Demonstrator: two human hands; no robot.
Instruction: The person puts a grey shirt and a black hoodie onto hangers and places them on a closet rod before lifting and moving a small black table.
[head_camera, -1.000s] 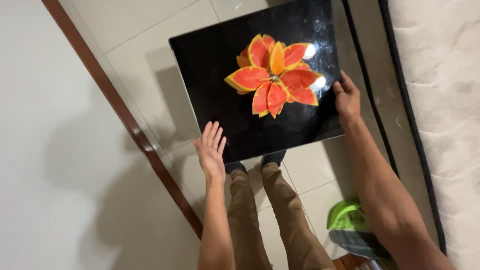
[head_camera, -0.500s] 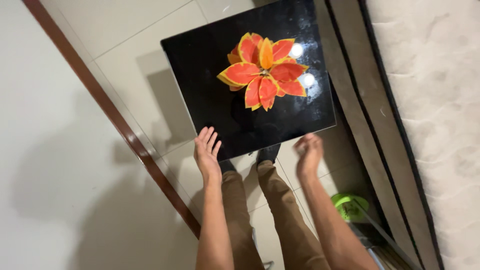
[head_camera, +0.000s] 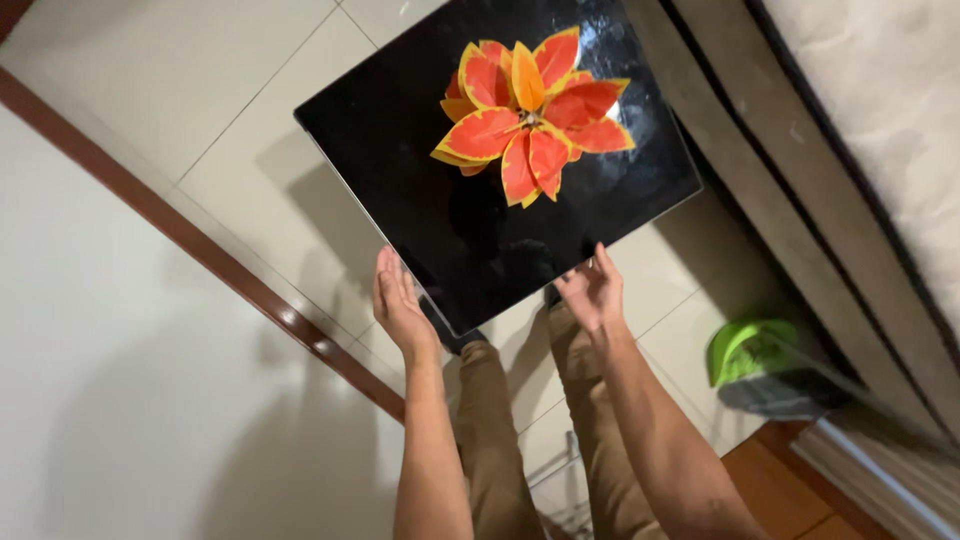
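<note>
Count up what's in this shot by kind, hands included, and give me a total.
Hands: 2, left hand and right hand
Black glossy tabletop: 1
Orange and yellow leaf ornament: 1
Green object on the floor: 1
Total: 5

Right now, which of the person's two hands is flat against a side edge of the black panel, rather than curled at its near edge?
The left hand: its open palm lies along the black panel's left edge, while the right hand curls at the near edge.

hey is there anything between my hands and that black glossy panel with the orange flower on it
Nothing visible. The left hand sits at the near-left edge of the black panel and the right hand at its near edge, with no object between. The orange flower lies farther up.
</note>
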